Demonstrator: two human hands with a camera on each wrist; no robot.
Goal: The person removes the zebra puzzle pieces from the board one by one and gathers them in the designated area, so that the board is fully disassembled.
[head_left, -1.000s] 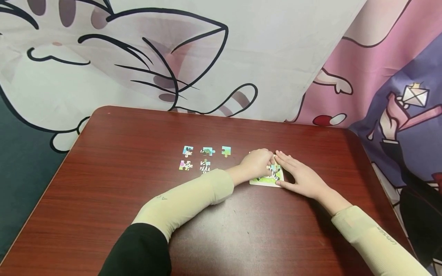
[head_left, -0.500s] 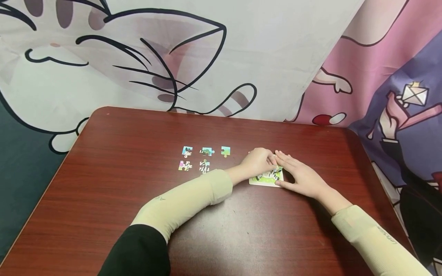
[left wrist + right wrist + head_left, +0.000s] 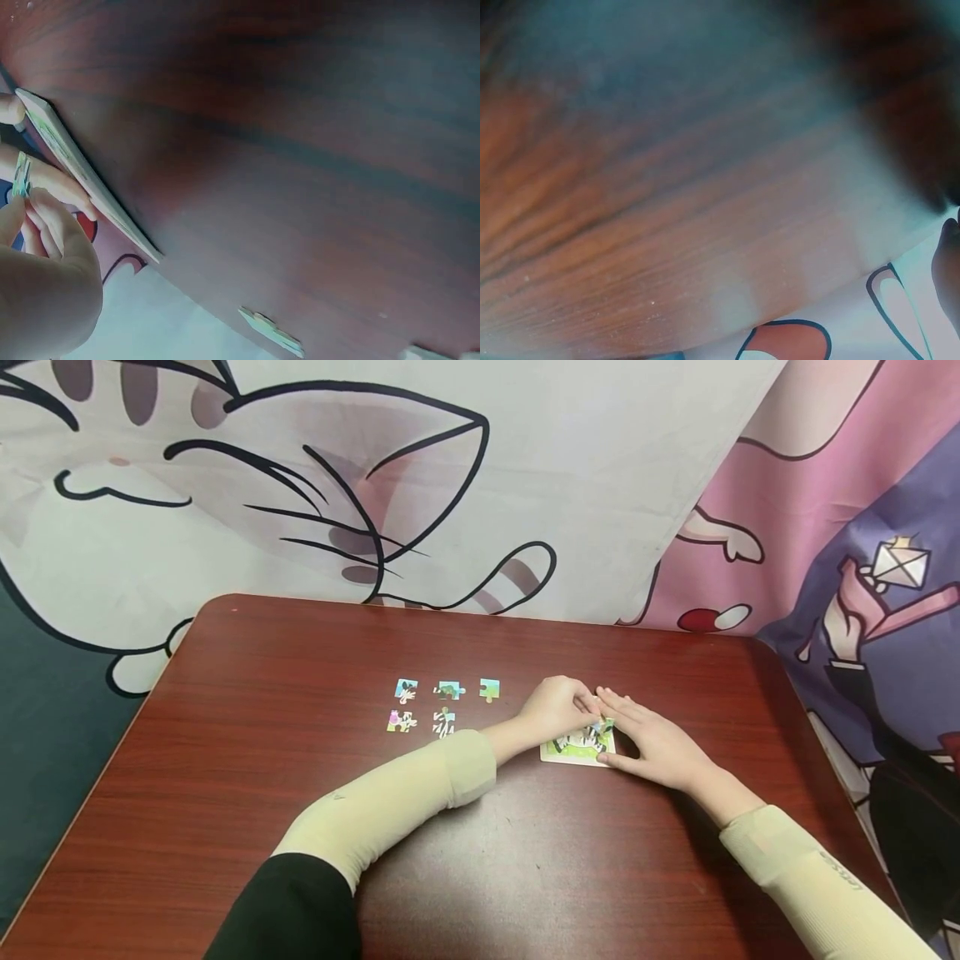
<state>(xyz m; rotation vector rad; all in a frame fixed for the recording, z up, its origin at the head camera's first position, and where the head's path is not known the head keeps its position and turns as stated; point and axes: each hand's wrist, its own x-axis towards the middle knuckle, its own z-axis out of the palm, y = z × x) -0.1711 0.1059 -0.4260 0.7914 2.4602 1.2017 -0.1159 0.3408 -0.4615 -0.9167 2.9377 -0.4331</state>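
In the head view, my left hand (image 3: 555, 706) is over a white-edged puzzle board (image 3: 573, 757) showing a zebra on green. Its thumb and index finger pinch a small puzzle piece (image 3: 22, 176), seen nearly edge-on and raised off the board in the left wrist view. From the other side, my right hand (image 3: 656, 745) rests with fingers extended at the board's right edge, the thumb at its lower corner. The left hand hides the board's upper part. Only a dark sliver of the right hand (image 3: 949, 277) enters the right wrist view.
Several loose puzzle pieces lie in two rows to the left, among them a blue-green piece (image 3: 490, 689) and a zebra-striped piece (image 3: 444, 722). They sit on a reddish-brown wooden table (image 3: 480, 860). A cartoon-printed curtain (image 3: 600, 485) hangs behind the table's far edge.
My left hand has shifted slightly up and left, its fingers less bunched, uncovering more of the board's picture. The right hand and the loose pieces stay where they were.
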